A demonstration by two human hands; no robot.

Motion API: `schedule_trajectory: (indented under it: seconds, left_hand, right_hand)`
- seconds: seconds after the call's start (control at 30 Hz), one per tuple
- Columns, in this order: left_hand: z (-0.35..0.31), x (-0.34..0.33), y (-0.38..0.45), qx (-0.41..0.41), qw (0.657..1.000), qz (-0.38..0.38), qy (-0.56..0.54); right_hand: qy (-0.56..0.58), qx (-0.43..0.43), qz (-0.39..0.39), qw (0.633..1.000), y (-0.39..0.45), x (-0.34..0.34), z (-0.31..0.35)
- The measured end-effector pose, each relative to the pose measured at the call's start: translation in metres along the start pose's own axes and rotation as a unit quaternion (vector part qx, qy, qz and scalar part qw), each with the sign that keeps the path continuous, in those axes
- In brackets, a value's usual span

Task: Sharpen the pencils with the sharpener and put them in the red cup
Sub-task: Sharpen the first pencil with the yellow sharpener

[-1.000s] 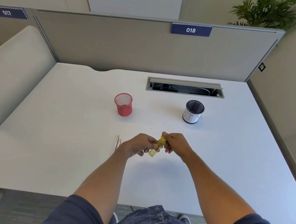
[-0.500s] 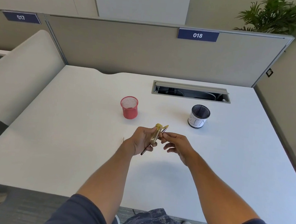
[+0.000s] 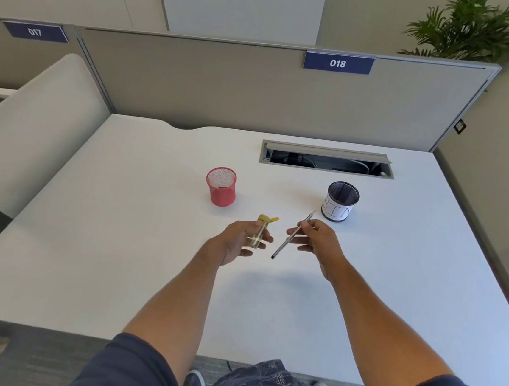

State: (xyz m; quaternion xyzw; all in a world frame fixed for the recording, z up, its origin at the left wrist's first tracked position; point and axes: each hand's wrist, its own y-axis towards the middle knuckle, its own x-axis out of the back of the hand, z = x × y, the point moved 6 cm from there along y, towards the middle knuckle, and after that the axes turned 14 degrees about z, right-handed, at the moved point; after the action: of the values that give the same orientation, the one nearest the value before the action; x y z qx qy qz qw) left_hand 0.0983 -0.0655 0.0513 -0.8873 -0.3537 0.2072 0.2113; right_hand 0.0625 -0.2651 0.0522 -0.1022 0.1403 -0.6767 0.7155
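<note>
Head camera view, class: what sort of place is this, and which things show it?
Probably an office workstation: a white desk with a cable hatch, grey partition panels bearing a blue "018" number plate, and a potted plant behind.

A blue sign point(image 3: 338, 63) on the top edge of the partition point(image 3: 225, 90), at about 1 o'clock, reads "018". A second blue sign point(image 3: 35, 31), at 10 o'clock, reads "017". The black cup point(image 3: 339, 205) carries a white label hand-lettered "BIN".

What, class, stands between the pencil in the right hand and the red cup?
Nothing on the table. The pencil in the right hand has bare desk up to the red cup; the left hand with the sharpener hovers nearby.
</note>
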Motion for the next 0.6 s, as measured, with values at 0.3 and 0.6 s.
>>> schedule_trajectory:
  seconds: [0.3, 0.6]
  left_hand:
    - [0.003, 0.032, -0.009, -0.024, 0.99, -0.071, 0.119]
    - [0.009, 0.032, -0.01, -0.024, 0.99, -0.065, 0.126]
  right_hand:
    - [-0.247, 0.045, -0.009, 0.968, -0.014, 0.013, 0.018]
    - [-0.335, 0.091, 0.0, 0.938, -0.016, -0.002, 0.018]
